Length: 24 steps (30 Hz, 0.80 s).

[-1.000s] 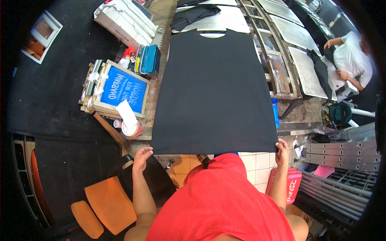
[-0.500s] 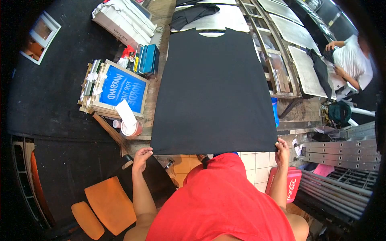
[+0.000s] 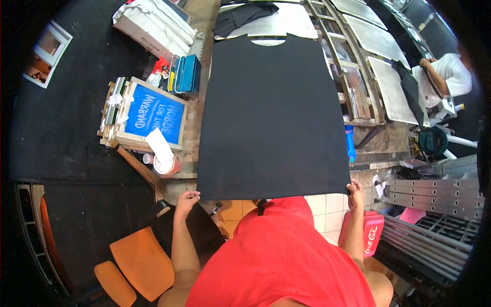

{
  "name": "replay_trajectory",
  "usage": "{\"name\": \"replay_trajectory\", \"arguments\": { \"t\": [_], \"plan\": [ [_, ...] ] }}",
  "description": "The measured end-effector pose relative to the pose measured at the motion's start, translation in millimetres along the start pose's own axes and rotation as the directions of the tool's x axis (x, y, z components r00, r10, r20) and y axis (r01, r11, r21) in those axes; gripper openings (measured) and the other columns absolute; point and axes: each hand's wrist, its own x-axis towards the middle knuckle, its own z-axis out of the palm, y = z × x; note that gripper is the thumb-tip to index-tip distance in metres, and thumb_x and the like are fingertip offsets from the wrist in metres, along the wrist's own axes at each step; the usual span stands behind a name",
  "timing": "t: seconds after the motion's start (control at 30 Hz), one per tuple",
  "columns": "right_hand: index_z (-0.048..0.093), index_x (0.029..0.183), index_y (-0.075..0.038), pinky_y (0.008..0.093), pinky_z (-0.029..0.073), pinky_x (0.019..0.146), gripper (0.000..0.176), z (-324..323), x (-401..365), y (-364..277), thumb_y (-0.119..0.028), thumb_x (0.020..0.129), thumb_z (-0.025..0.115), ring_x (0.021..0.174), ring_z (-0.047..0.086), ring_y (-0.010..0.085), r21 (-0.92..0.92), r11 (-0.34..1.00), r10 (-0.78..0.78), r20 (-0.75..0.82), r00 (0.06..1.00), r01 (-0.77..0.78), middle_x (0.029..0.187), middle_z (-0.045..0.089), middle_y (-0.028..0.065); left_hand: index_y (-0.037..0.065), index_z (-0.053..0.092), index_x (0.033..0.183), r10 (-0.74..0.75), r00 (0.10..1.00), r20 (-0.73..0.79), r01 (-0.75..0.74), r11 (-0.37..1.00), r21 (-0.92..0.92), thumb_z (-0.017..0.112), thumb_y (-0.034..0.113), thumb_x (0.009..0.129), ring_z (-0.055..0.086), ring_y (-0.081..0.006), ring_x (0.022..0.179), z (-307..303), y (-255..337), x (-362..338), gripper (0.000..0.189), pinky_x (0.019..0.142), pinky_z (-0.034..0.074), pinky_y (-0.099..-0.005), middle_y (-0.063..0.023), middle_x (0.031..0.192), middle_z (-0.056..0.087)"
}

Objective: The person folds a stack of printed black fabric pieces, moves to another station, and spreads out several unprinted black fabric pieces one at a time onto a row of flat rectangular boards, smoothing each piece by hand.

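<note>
A black T-shirt (image 3: 273, 117) lies spread flat over a board in front of me, its neck opening at the far end. My left hand (image 3: 187, 202) pinches the near left corner of its hem. At the near right corner, my right hand (image 3: 355, 193) grips the same hem between thumb and fingers. The hem runs nearly straight between both hands, just in front of my red top. Pale board surface (image 3: 268, 43) shows through the neck opening.
Left of the shirt stand a blue printing screen (image 3: 155, 113), a pot (image 3: 167, 163) and a teal metal box (image 3: 189, 74). Wooden rack rails (image 3: 353, 77) run along the right. A person in a white shirt (image 3: 447, 77) is at the far right. An orange chair (image 3: 142, 263) is at lower left.
The hem's left corner has shifted right and slightly down with my left hand. My right hand has moved slightly left and down. The person at the far right has changed arm position.
</note>
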Motion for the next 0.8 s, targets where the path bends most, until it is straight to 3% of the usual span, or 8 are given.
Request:
{"name": "replay_trajectory", "arguments": {
  "t": [0.1, 0.17, 0.27, 0.37, 0.53, 0.63, 0.73, 0.8],
  "plan": [
    [0.055, 0.117, -0.001, 0.0305, 0.053, 0.076, 0.038, -11.2, 35.5, 34.0, 0.007, 0.079, 0.059, 0.087, 0.064, 0.0201, -0.236, 0.970, 0.043, -0.059, 0.997, -0.055, 0.097, 0.065, 0.0112, 0.002, 0.068, 0.107, -0.055, 0.998, -0.017, 0.057, 0.971, 0.231, 0.068, 0.007, 0.081, 0.063, -0.0127, 0.085, 11.0, -11.9, 22.0, 0.026, 0.078, 0.048, -0.0260, -0.0055, 0.093, 0.069],
    [0.058, 0.117, 0.001, 0.0297, 0.052, 0.077, 0.041, -3.8, 58.3, 49.3, 0.002, 0.075, 0.060, 0.086, 0.065, 0.0186, -0.905, 0.425, -0.143, -0.046, 0.989, 0.020, 0.088, 0.067, 0.0117, 0.003, 0.064, 0.116, -0.146, 0.983, 0.114, 0.087, 0.905, 0.416, 0.066, 0.014, 0.084, 0.065, -0.0207, 0.099, 17.3, -24.5, 45.4, 0.034, 0.087, 0.049, -0.0304, -0.0126, 0.108, 0.068],
    [0.061, 0.112, 0.002, 0.0277, 0.050, 0.075, 0.038, 3.6, 83.9, 58.1, -0.007, 0.076, 0.063, 0.082, 0.064, 0.0155, -0.972, 0.216, -0.279, 0.035, 0.960, 0.098, 0.084, 0.067, 0.0107, 0.003, 0.060, 0.123, 0.000, 0.998, -0.066, 0.047, 0.696, 0.717, 0.064, 0.022, 0.086, 0.061, -0.0283, 0.112, 22.5, -16.5, 65.2, 0.042, 0.095, 0.047, -0.0352, -0.0175, 0.123, 0.062],
    [0.062, 0.110, 0.001, 0.0280, 0.049, 0.077, 0.032, 2.8, 130.0, 71.8, -0.010, 0.081, 0.065, 0.083, 0.063, 0.0146, -0.850, 0.468, -0.362, 0.062, 0.930, 0.239, 0.089, 0.068, 0.0100, 0.002, 0.056, 0.126, 0.098, 0.987, -0.126, -0.008, 0.819, 0.574, 0.064, 0.026, 0.087, 0.058, -0.0295, 0.115, 28.3, 39.3, 89.2, 0.047, 0.097, 0.045, -0.0363, -0.0182, 0.125, 0.060],
    [0.063, 0.107, 0.001, 0.0298, 0.049, 0.080, 0.024, 135.5, 106.5, -54.9, -0.013, 0.087, 0.063, 0.085, 0.063, 0.0162, -0.753, 0.548, -0.509, 0.044, 0.859, 0.364, 0.093, 0.068, 0.0104, -0.002, 0.047, 0.132, 0.341, 0.934, -0.101, -0.318, 0.928, 0.194, 0.058, 0.015, 0.093, 0.054, -0.0226, 0.118, 33.4, 102.3, 177.4, 0.044, 0.100, 0.042, -0.0336, -0.0177, 0.127, 0.057],
    [0.064, 0.105, 0.001, 0.0306, 0.049, 0.082, 0.021, 192.4, 112.3, -108.8, -0.011, 0.088, 0.062, 0.087, 0.064, 0.0174, -0.733, 0.545, -0.570, 0.033, 0.821, 0.408, 0.094, 0.068, 0.0107, -0.003, 0.043, 0.134, 0.298, 0.947, -0.116, -0.302, 0.953, -0.012, 0.059, 0.015, 0.093, 0.052, -0.0244, 0.121, 53.0, 173.6, 205.8, 0.048, 0.102, 0.040, -0.0335, -0.0189, 0.131, 0.053],
    [0.064, 0.106, 0.001, 0.0304, 0.049, 0.083, 0.020, 231.3, 155.4, -142.2, -0.010, 0.089, 0.061, 0.088, 0.065, 0.0176, -0.694, 0.530, -0.611, 0.086, 0.787, 0.488, 0.095, 0.068, 0.0111, -0.004, 0.042, 0.135, 0.371, 0.919, -0.135, -0.373, 0.928, 0.012, 0.060, 0.017, 0.093, 0.051, -0.0250, 0.121, 66.5, 224.3, 245.5, 0.050, 0.101, 0.041, -0.0340, -0.0194, 0.132, 0.052],
    [0.064, 0.106, 0.001, 0.0310, 0.049, 0.083, 0.020, 273.4, 183.0, -177.5, -0.009, 0.089, 0.061, 0.090, 0.065, 0.0181, -0.729, 0.384, -0.639, 0.234, 0.733, 0.567, 0.096, 0.068, 0.0128, -0.002, 0.050, 0.130, 0.482, 0.863, -0.151, -0.438, 0.863, 0.250, 0.063, 0.020, 0.090, 0.056, -0.0253, 0.118, 59.1, 252.5, 297.8, 0.047, 0.099, 0.044, -0.0347, -0.0185, 0.127, 0.057]
  ]
}}
